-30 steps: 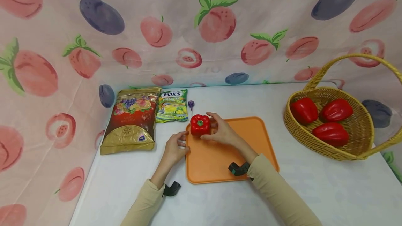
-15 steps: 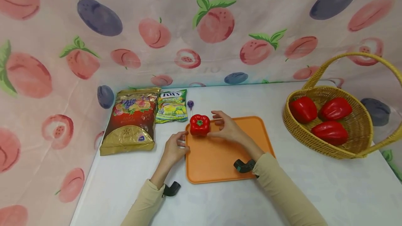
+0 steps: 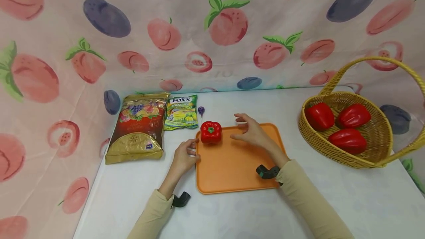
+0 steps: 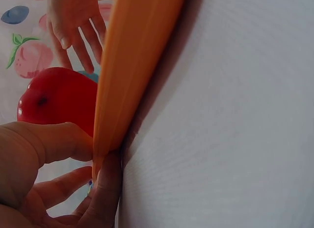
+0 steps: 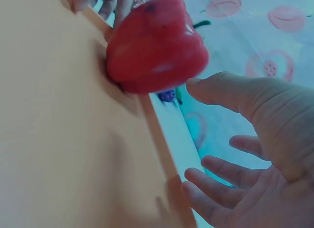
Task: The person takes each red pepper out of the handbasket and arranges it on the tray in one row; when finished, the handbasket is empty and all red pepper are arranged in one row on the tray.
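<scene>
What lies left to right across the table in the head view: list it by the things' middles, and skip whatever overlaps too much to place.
Gold-and-red bag → green Fox's packet → purple lollipop → red pepper → right grip → yellow basket.

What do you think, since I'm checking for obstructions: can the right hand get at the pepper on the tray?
Likely yes: the right hand hovers beside the pepper, nothing between them; the left hand pinches the tray by its left edge.
</scene>
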`<state>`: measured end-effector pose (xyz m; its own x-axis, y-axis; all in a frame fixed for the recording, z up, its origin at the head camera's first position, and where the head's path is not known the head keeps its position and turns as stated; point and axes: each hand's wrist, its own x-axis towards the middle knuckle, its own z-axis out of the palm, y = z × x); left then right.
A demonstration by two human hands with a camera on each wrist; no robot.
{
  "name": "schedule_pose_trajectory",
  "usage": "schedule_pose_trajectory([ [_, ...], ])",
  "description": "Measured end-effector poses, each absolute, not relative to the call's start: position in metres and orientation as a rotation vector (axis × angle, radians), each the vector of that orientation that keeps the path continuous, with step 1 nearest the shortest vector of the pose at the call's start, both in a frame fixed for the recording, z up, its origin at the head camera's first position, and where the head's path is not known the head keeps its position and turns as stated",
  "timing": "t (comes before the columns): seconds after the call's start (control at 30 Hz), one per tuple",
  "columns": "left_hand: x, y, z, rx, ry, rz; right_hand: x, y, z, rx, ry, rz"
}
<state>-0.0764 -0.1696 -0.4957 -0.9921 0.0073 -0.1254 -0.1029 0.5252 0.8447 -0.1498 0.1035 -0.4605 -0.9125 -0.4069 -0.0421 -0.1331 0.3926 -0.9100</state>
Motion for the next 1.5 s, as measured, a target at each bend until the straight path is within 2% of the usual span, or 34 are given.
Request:
schedule_pose_trajectory([
  [0.73,-0.075,-0.171,-0.497,-0.078,2.655,1.473,-0.169,0.169,-0.433,-0.304,2.568,-1.463],
  [1.5,-0.076,-0.170,-0.497,-0.077,2.658,1.475,-0.177,0.199,-0.428,-0.215,2.705,-1.427],
])
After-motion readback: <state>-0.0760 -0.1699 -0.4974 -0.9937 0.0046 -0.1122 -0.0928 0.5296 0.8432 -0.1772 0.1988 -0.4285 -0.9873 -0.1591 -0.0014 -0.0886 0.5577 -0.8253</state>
